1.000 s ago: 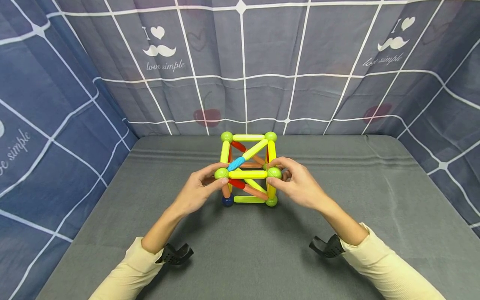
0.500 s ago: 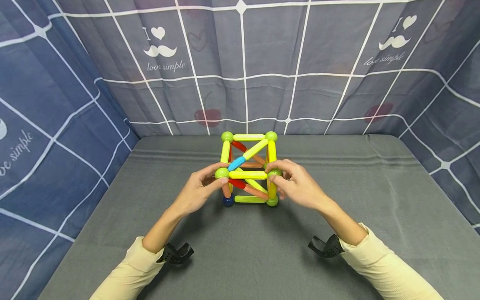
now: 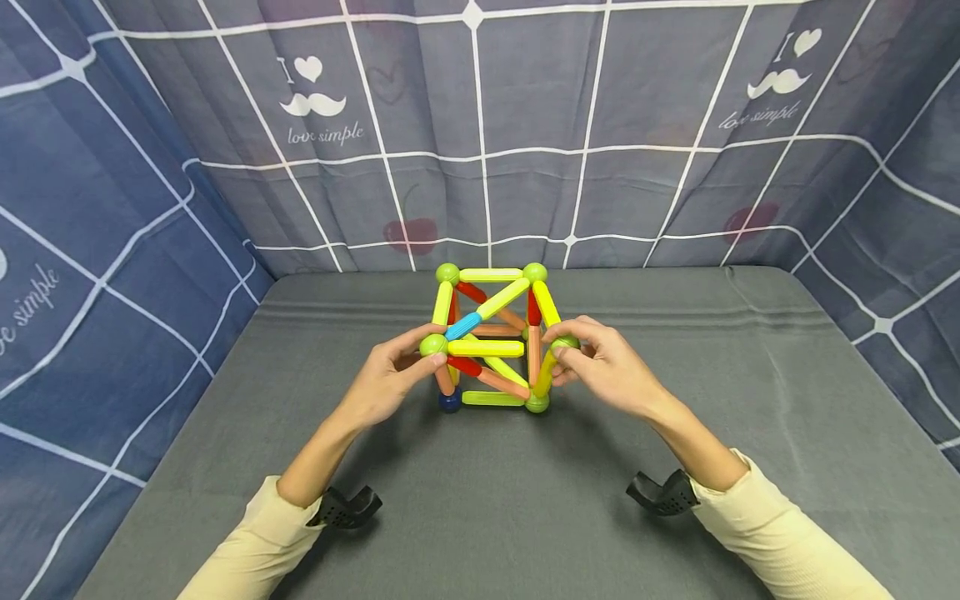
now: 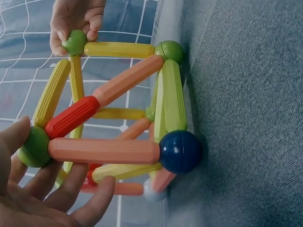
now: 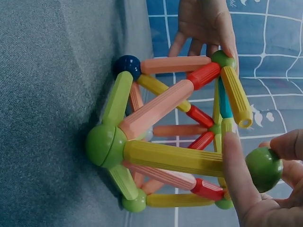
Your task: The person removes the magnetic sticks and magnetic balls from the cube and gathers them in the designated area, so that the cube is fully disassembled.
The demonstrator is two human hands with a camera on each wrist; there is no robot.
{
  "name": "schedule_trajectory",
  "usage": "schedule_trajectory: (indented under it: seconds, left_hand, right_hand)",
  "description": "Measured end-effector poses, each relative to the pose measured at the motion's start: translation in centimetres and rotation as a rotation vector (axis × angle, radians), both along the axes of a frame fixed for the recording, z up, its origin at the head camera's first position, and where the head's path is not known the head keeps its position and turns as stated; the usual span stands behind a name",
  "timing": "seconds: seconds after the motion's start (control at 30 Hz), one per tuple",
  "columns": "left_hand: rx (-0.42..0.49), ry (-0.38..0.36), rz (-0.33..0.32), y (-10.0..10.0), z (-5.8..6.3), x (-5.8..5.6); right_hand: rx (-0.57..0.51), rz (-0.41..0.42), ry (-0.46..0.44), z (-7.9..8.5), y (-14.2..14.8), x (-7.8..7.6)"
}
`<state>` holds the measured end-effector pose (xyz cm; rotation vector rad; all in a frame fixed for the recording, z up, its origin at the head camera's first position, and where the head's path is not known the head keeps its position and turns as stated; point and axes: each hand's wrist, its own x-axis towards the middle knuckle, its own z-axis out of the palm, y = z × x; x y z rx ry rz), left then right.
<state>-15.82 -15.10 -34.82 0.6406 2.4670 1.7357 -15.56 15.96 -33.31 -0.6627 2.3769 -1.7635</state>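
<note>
A cube-shaped frame of magnetic building sticks and balls stands on the grey cloth. My left hand [image 3: 386, 379] pinches the green ball [image 3: 433, 346] at its upper front left corner between thumb and forefinger. From that ball a yellow stick [image 3: 486, 348] juts rightward, its right end free, as the right wrist view also shows. My right hand [image 3: 611, 371] pinches another green ball [image 5: 264, 169] at the upper front right, apart from that free end. A yellow upright stick [image 5: 175, 158] runs from this ball to the lower green ball [image 3: 537, 401]. Diagonal sticks, one blue and yellow [image 3: 463, 326], cross the frame.
The grey cloth [image 3: 480, 517] spreads around the frame. A dark blue ball [image 3: 450, 401] forms its lower front left corner. Grid-patterned curtains [image 3: 540, 192] enclose the back and sides. Black wrist mounts [image 3: 347, 508] sit at both cuffs.
My right hand has shifted its grip and drawn the upper right ball rightward, opening a gap from the yellow front stick. The right sticks now lean outward. My left hand keeps its pinch.
</note>
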Motion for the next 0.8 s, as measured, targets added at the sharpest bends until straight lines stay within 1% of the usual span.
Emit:
schedule_trajectory:
  seconds: [0.2, 0.37, 0.5, 0.63, 0.8]
  left_hand:
    - [0.001, 0.007, 0.004, -0.04, 0.03, -0.11]
    - [0.003, 0.008, 0.001, -0.02, 0.08, -0.18]
    - [-0.001, 0.004, 0.004, -0.05, -0.02, -0.22]
    - [-0.001, 0.003, 0.004, -0.17, -0.06, -0.24]
    - [-0.004, 0.002, 0.001, -0.26, 0.0, -0.24]
  right_hand:
    - [-0.049, 0.022, 0.0, 0.27, -0.15, 0.33]
    - [-0.038, 0.024, 0.058, 0.31, -0.08, 0.59]
    - [-0.041, 0.047, 0.106, 0.28, 0.05, 0.72]
    - [-0.057, 0.07, 0.134, 0.21, 0.16, 0.76]
    - [-0.045, 0.059, 0.159, 0.13, 0.73, 0.92]
